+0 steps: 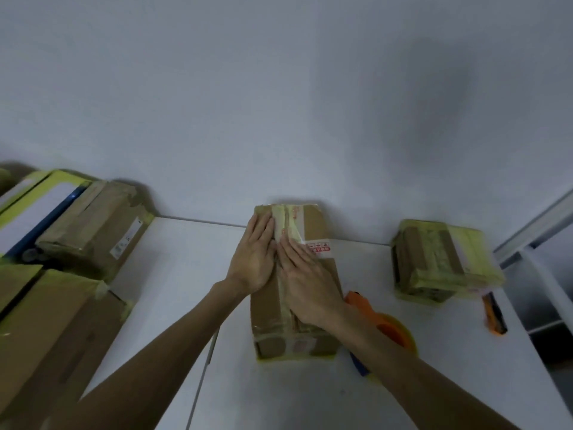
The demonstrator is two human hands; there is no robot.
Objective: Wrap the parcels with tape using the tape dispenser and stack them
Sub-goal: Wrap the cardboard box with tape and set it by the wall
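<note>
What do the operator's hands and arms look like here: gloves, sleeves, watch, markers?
Nothing worn that shows. The left hand and right hand are bare, no gloves, no rings visible. The left forearm and right forearm are bare to the frame's lower edge: no sleeves, watch, bands or markers. Image is soft; fine details could be missed.

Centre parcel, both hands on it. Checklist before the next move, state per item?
1. Hands hold no tool: left hand and right hand lie flat on the centre parcel. Ok.
2. Tape strip runs along the parcel's top under the fingers. Ok.
3. Strip pressed down over the far edge: cannot tell.
4. Tape dispenser at hand: beside the parcel's right side, partly behind the right forearm. Ok.
5. Utility knife out of the way: lies apart, by the small wrapped parcel. Ok.
6. Room on the left parcels for stacking: cannot tell.
</note>
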